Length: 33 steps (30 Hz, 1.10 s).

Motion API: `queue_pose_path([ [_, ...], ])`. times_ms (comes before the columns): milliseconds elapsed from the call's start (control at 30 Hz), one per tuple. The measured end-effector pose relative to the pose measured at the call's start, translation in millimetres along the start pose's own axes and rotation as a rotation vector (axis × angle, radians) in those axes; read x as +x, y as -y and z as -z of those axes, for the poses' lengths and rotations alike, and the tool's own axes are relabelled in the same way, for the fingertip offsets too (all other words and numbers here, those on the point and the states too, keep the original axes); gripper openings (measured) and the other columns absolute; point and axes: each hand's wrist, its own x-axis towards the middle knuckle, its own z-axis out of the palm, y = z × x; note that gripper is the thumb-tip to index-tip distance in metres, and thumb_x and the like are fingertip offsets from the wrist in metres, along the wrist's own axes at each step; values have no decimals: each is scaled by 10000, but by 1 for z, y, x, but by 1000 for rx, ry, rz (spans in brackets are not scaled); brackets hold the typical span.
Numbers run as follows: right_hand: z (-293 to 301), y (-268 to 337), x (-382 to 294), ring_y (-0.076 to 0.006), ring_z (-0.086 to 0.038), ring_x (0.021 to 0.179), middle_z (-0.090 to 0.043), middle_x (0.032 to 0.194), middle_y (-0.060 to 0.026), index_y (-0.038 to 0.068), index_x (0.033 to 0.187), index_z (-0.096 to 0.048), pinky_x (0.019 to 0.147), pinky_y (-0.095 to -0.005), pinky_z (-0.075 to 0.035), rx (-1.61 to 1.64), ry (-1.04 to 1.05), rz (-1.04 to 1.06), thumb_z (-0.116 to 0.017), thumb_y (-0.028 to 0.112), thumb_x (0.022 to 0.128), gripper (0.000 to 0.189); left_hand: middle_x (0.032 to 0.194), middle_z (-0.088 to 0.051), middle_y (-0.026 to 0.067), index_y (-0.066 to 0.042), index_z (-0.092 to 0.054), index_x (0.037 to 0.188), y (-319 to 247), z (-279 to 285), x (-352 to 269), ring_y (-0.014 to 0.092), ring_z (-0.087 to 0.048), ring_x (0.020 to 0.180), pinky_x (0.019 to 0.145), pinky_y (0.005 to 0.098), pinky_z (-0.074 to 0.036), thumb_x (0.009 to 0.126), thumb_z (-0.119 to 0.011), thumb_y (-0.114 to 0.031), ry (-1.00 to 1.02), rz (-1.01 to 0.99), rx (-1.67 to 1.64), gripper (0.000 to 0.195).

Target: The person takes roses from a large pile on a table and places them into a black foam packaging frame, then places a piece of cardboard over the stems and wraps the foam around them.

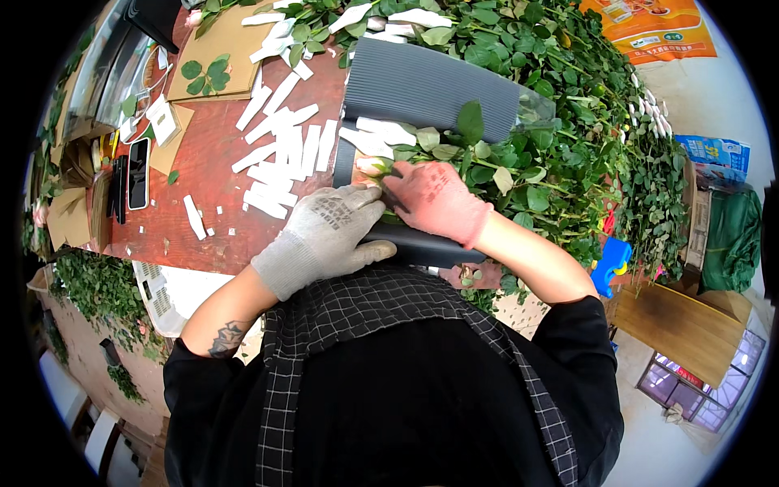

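Note:
My left hand (341, 228), in a grey work glove, has its fingertips at pale rose heads over the dark ridged tray. My right hand (435, 198), in a pink glove with dark fingertips, rests against the same blooms from the right; its grip is partly hidden. A pink-white rose bud (372, 165) shows just above the fingers, its leafy stem running right. Behind it lie rose heads in white sleeves (371, 143). A grey corrugated sheet (426, 85) slopes above them. Loose white sleeves (280, 146) are scattered to the left.
Leafy rose stems (548, 182) are heaped along the right and far side. On the red table (207, 134) are cardboard sheets (222, 55), a phone (139, 173), cables and a white adapter (163, 120). A blue tape dispenser (611, 266) sits at the right edge. A white plastic crate (159, 292) stands below the left edge.

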Motion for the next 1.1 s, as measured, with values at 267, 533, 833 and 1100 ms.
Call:
queue_pose_path([
  [267, -9, -7, 3, -291, -620, 803, -561, 962, -111, 89, 1014, -598, 654, -406, -497, -118, -126, -110, -639, 195, 762, 276, 1330, -488, 167, 0, -522, 1228, -2, 9, 3, 315, -472, 1235, 1009, 413, -393, 822, -606, -468, 136, 71, -24, 625],
  [533, 0, -7, 0, -274, -623, 811, -581, 959, -99, 96, 1093, -593, 660, -381, -503, -218, -237, -151, -671, 281, 746, 401, 1425, -372, 207, 16, -468, 1297, 7, -4, 8, 322, -323, 1359, 1099, 424, -295, 870, -478, -587, 103, 33, 131, 739],
  [833, -9, -10, 19, -259, -646, 731, -627, 854, -88, 77, 1110, -556, 617, -364, -513, -323, -105, -153, -552, 161, 808, 314, 1425, -374, 210, 32, -464, 1300, 4, 1, 16, 324, -310, 1364, 1106, 416, -285, 872, -453, -618, 191, 37, 126, 778],
  [1100, -6, -20, 17, -242, -643, 735, -608, 835, -91, 86, 1222, -540, 593, -356, -510, -353, -207, -39, -542, 166, 817, 413, 1421, -381, 209, 40, -483, 1281, 2, 5, 14, 318, -301, 1370, 1106, 406, -289, 882, -448, -609, 176, 51, 87, 763],
])
